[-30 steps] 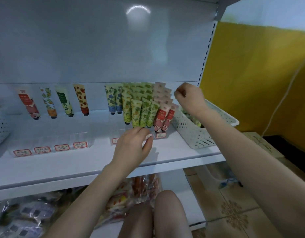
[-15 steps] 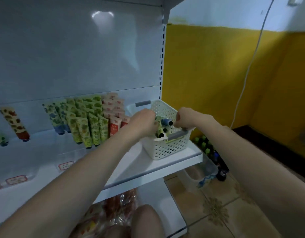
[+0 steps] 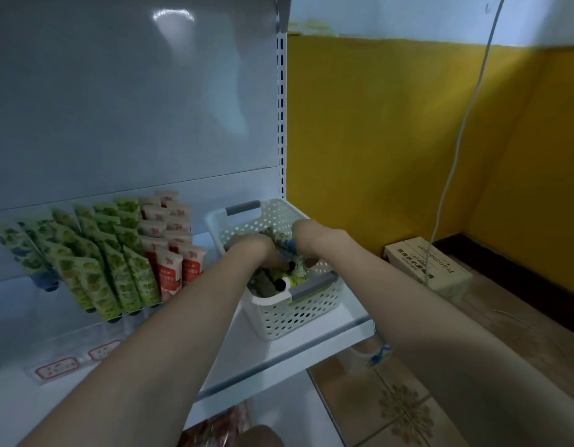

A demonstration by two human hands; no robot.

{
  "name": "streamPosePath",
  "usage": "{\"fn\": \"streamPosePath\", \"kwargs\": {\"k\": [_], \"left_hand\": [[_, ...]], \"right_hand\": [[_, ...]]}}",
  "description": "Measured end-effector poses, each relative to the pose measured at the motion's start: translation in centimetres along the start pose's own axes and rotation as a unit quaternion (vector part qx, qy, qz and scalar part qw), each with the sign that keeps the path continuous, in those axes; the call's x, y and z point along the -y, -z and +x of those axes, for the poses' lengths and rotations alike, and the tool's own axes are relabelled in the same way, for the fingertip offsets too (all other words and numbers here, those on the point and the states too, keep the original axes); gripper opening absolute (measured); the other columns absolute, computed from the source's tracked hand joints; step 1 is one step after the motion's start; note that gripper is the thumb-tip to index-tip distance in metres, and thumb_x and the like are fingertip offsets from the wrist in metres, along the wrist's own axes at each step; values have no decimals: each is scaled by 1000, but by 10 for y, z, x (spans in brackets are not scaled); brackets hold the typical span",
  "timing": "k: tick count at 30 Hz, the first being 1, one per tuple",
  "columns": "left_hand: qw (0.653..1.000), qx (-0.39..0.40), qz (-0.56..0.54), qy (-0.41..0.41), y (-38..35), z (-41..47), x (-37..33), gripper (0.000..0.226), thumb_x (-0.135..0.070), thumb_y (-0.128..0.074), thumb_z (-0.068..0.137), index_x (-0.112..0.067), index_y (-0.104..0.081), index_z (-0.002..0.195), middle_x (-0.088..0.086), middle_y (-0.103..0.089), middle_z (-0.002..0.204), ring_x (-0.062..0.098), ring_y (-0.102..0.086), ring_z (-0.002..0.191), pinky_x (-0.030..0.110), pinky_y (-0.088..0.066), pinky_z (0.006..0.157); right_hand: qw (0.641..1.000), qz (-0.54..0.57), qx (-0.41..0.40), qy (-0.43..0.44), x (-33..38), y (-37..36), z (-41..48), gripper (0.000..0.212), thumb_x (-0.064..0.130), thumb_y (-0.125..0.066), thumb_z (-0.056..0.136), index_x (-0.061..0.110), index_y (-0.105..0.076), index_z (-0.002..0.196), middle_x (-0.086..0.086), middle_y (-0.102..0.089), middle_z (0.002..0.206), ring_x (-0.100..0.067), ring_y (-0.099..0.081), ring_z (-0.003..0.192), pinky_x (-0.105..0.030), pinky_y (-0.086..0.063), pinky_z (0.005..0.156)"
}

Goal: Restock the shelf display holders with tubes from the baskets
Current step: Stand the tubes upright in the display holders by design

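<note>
Left hand [image 3: 261, 253] and right hand [image 3: 306, 240] reach into the white perforated plastic basket [image 3: 279, 209], likely gathering its green patterned tubes [image 3: 268, 282]. Their fingers are buried, so I cannot tell their grip.

views: 1, head-worn, wide-angle | position: was close before the shelf [image 3: 295, 350], above its board | facing: looked forward and down, toward the shelf's right end | centre: white basket [image 3: 298, 314] sat near, mid-frame | right side: took in yellow wall [image 3: 392, 140] and tiled floor [image 3: 392, 408]
</note>
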State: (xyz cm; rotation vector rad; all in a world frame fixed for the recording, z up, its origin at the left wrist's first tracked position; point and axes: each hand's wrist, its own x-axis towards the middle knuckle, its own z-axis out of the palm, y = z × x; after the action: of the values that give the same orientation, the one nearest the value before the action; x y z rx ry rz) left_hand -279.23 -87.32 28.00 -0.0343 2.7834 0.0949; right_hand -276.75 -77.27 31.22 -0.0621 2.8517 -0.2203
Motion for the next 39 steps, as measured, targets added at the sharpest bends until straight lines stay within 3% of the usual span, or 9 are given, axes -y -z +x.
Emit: {"fn": "streamPosePath", "kwargs": {"k": [4,10,14,19,22,25,32,36,39], "left_hand": [[999,-33,0,24,4,5,3,54,-50,-66,77,-13,-56,115,8,-58,109,24,-59,99,34,-49,88],[1000,-1,13,14,6,11,4,25,-28,-57,88,-12,-55,107,8,-52,101,26,-55,104,38,-46,94],[998,18,48,-29,6,10,6,30,-22,-50,92,-8,-53,119,10,-52,105,23,-49,91,29,-42,78],[995,18,99,-24,4,8,4,38,-29,-44,94,-14,-48,128,9,-53,119,26,-51,110,41,-39,102],[988,1,154,-24,5,5,2,40,-30,-38,96,-18,-43,133,7,-47,135,29,-44,125,50,-30,108],[982,-79,166,-52,6,2,3,33,-31,-39,96,-18,-50,124,4,-54,128,24,-50,119,39,-38,102],[939,-300,-150,-75,21,-4,7,21,-30,-48,92,-9,-41,91,8,-50,85,25,-48,75,30,-35,63],[872,-308,-365,-106,31,-9,14,19,-18,-52,89,-6,-38,92,7,-48,84,27,-52,77,30,-36,55],[918,-219,-322,-69,40,-18,17,11,-16,-53,89,-7,-47,89,11,-54,89,26,-56,75,30,-44,59]], "right_hand": [[1000,13,-14,19,6,-2,14,35,4,-49,91,14,-34,62,-11,-53,82,-24,-50,79,-34,-50,77],[1000,9,10,16,12,-1,15,30,9,-53,93,6,-40,67,-15,-62,113,-28,-62,103,-36,-52,88],[1000,13,9,19,13,-3,16,29,5,-53,93,6,-41,66,-15,-61,94,-25,-62,84,-30,-51,61],[999,15,15,28,12,0,10,27,10,-56,91,8,-43,67,-15,-65,101,-27,-66,97,-39,-54,87],[999,21,20,17,10,7,4,24,15,-60,90,6,-46,72,-9,-59,76,-22,-65,77,-34,-56,81],[999,44,-15,22,5,14,-5,24,17,-60,89,6,-47,72,-8,-57,72,-17,-60,56,-28,-56,65],[982,162,-93,36,-16,21,-17,33,21,-51,93,8,-46,63,-6,-56,59,-5,-48,27,-17,-44,38],[969,216,-110,35,-21,19,-19,32,23,-51,93,9,-45,65,-8,-59,61,-8,-52,32,-22,-49,47],[967,228,-109,29,-22,19,-21,29,22,-50,93,8,-47,68,-9,-61,66,-9,-53,35,-23,-51,50]]}}
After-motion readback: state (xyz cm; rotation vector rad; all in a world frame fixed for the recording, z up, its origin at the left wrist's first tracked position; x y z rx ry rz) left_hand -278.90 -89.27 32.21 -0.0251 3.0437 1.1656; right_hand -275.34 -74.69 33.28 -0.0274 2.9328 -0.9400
